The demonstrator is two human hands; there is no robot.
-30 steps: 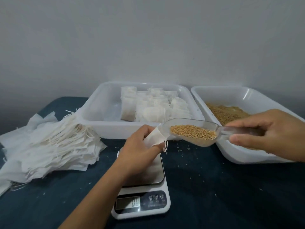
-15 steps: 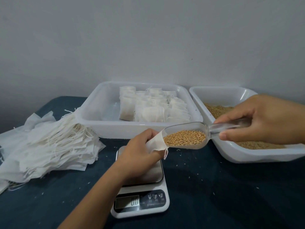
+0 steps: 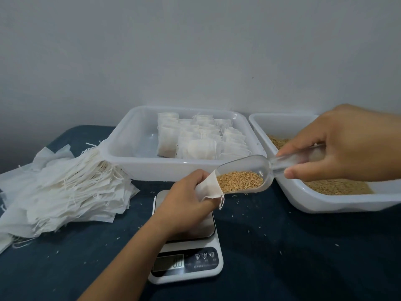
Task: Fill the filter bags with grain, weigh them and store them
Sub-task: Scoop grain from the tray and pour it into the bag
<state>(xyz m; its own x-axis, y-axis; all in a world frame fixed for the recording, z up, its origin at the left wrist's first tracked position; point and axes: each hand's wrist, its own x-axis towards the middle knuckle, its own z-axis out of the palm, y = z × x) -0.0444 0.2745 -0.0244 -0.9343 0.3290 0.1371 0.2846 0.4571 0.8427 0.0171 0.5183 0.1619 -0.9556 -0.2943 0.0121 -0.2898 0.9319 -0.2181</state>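
Step in hand: filling one filter bag (image 3: 209,187) from a clear scoop (image 3: 245,177), at the centre of the frame above the scale (image 3: 186,242).
Left hand (image 3: 184,205): fingers curled round the filter bag, holding its mouth up against the scoop's lip.
Right hand (image 3: 345,146): at the right of the frame, fingers and thumb pinching the scoop's handle; the scoop is tipped toward the bag.
Grain (image 3: 239,183): a heap lies in the scoop's bowl, right at the bag's mouth; by the look of it, little or none has gone in yet.
Supply: the right tray (image 3: 303,198) at the right edge holds loose grain, so plenty is left to draw on.
Done: the middle tray (image 3: 138,168), upper centre, holds a cluster of filled bags (image 3: 199,142) packed toward its right half; its left half is bare.
Left to do: a large fanned pile of empty bags (image 3: 71,192) lies at the left of the frame, so I judge the job well short of finished.
Weighing: the scale's display reads zero; its platform is partly hidden under the left hand, and this bag is not yet weighed or stored.
Surface (image 3: 293,257): dark, with stray grains scattered around the scale.
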